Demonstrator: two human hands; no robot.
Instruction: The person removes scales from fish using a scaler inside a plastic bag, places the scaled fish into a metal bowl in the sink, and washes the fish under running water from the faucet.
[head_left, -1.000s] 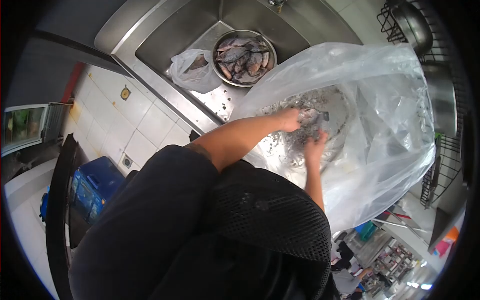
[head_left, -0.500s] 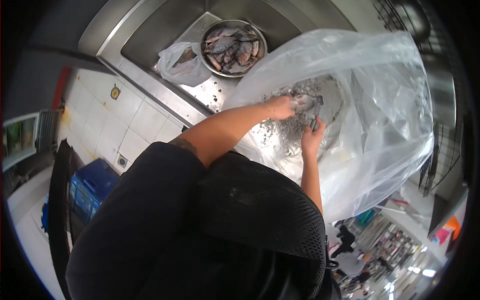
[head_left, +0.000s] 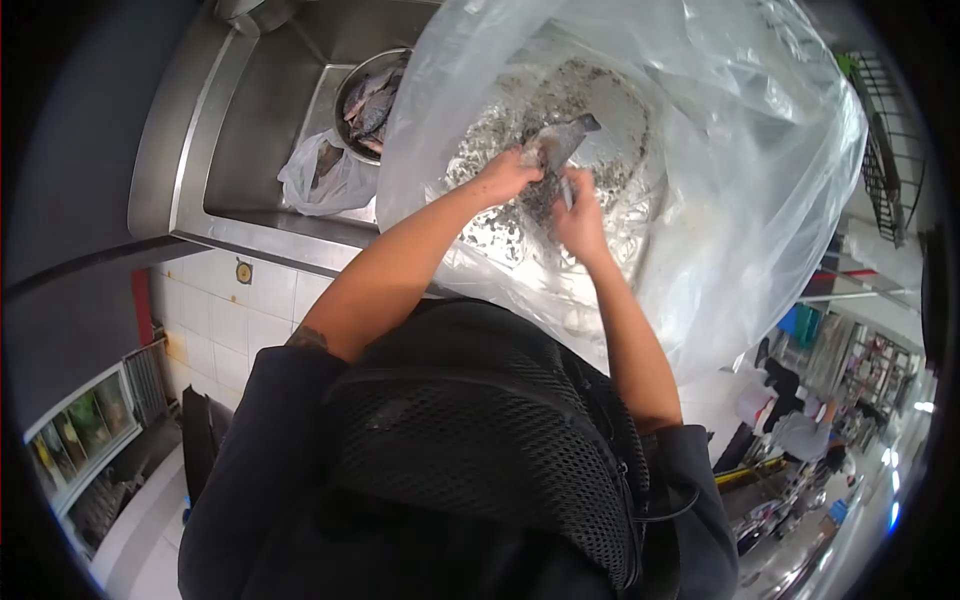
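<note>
Head view: inside the plastic bag, left grip pinching a fish, right grip clenched round a tool.

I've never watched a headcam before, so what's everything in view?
Held fish: one, grey, left hand
Hand tool: one, greyish, right hand; type unclear
Large plastic bag: one, clear, around the hands
Scale-like bits: many, grey, within large bag
Metal bowl: one, silver, in sink
Bowl fish: several, grey-pink, in bowl
Small plastic bag: one, whitish, beside bowl
Sink: one, steel-grey, upper left
Floor tiles: many, white, left
Window: one, white-framed, lower left
Wire rack: one, dark, upper right
Mesh bag: one, black, before torso
Left hand: one, bare, centre
Right hand: one, bare, centre
</note>
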